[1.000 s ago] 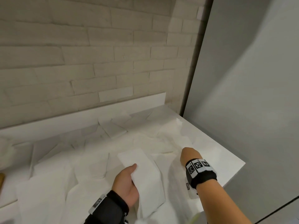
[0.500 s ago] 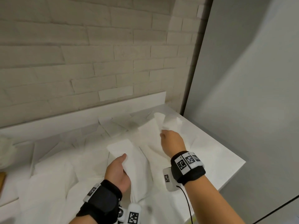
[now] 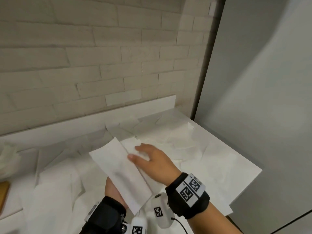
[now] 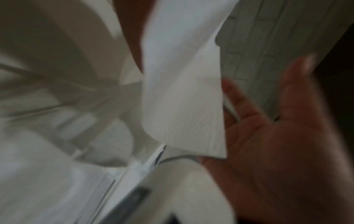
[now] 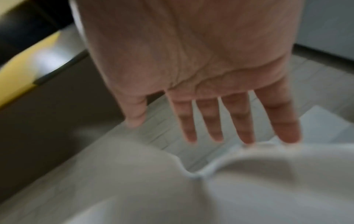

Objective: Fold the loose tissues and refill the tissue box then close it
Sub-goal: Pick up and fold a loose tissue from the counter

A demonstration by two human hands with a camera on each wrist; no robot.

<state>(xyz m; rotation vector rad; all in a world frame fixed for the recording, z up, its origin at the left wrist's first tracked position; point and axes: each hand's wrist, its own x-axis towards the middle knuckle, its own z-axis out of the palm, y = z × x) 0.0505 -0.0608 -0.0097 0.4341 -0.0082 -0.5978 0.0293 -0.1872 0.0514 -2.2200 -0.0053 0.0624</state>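
L hand (image 3: 114,190) grips folded tissue (image 3: 121,173), R hand (image 3: 152,161) flat on it w/ fingers straight; sloppy press = crooked crease imo.

Low in the centre of the frame, the left hand (image 3: 112,190) lies under a long folded tissue (image 3: 120,173) that slants up to the left. The right hand (image 3: 154,164), fingers straight, rests on the tissue's right edge. Loose tissues (image 3: 183,141) cover the white counter (image 3: 244,176) below a pale brick wall (image 3: 101,56).
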